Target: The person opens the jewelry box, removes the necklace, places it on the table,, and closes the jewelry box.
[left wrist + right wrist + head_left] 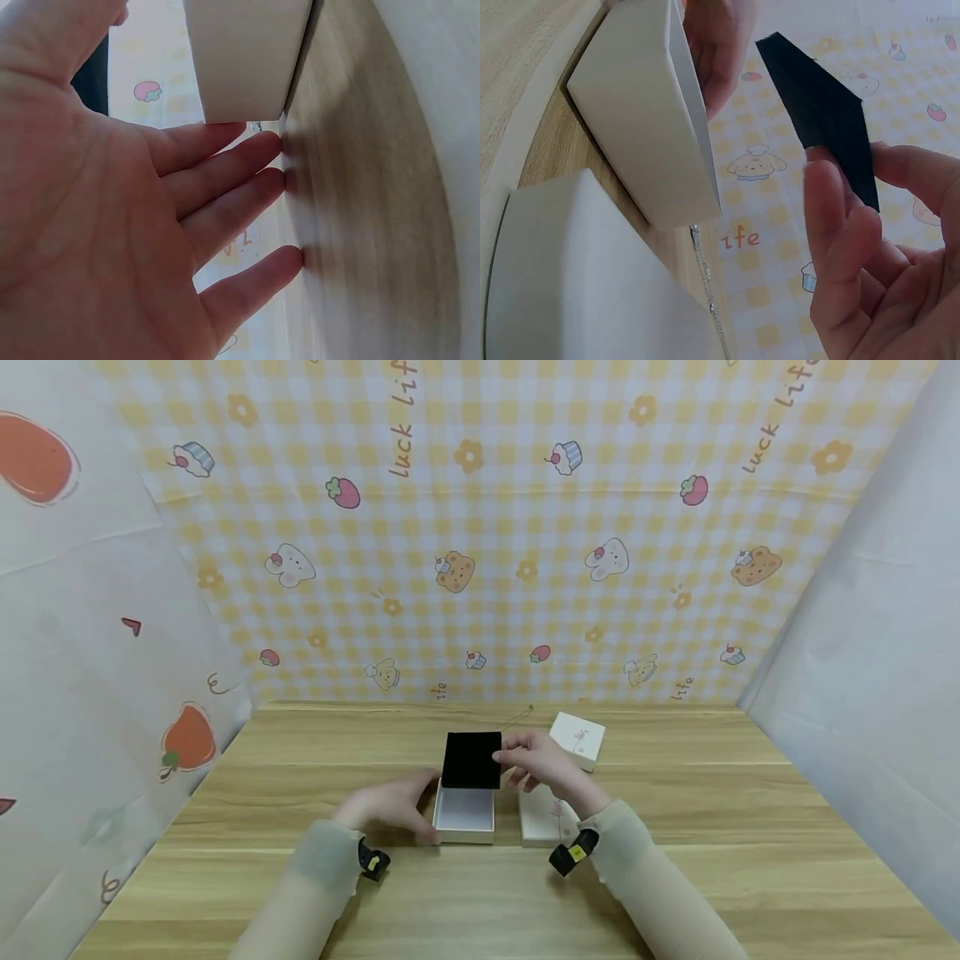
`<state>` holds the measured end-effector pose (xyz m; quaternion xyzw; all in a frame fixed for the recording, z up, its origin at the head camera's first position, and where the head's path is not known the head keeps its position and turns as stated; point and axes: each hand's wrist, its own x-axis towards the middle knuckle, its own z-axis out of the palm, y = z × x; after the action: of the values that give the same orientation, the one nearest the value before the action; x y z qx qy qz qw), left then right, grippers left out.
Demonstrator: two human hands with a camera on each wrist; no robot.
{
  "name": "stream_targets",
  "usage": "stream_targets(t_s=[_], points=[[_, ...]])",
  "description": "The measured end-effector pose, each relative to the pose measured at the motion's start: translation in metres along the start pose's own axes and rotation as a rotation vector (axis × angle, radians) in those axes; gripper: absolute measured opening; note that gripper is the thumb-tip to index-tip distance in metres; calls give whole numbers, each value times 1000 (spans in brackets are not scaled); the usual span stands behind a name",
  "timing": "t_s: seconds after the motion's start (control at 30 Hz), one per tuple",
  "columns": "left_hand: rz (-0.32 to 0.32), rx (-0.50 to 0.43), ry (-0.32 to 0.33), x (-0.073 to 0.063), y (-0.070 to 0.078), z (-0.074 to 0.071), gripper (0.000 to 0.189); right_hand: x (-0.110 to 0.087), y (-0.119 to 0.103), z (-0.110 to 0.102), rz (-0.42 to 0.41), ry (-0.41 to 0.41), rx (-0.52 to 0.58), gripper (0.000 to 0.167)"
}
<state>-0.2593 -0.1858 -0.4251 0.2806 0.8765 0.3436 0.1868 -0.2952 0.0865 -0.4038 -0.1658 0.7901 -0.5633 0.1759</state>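
Note:
In the head view, my right hand [536, 760] pinches a black square jewelry-box pad [472, 760] by its right edge, thumb on one face and fingers on the other. The pad is raised and tilted above an open white box [465, 814] with a bare, pale inside. At that box's left side is my left hand [393, 802], its thumb at the near corner and index finger at the far corner. The left wrist view shows the index finger touching the box wall [244, 67], the other fingertips resting near the wood.
A white box piece with a pink flower print [542, 818] lies right of the open box, partly under my right wrist. Behind my right hand stands a smaller-looking white printed box [579, 737]. A thin silver chain [517, 718] lies near the table's back edge.

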Motion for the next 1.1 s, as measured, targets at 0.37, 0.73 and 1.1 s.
stream_targets(t_s=[0.37,0.73,1.1], points=[[29,-67,-11,3,-2,0,84,-1,1,5,32,-38,-60,56],[15,-28,2,1,1,-1,84,-2,2,12,-10,-84,-123,51],[-12,-25,-4,1,0,-2,82,-5,0,19,15,-90,-154,47]])
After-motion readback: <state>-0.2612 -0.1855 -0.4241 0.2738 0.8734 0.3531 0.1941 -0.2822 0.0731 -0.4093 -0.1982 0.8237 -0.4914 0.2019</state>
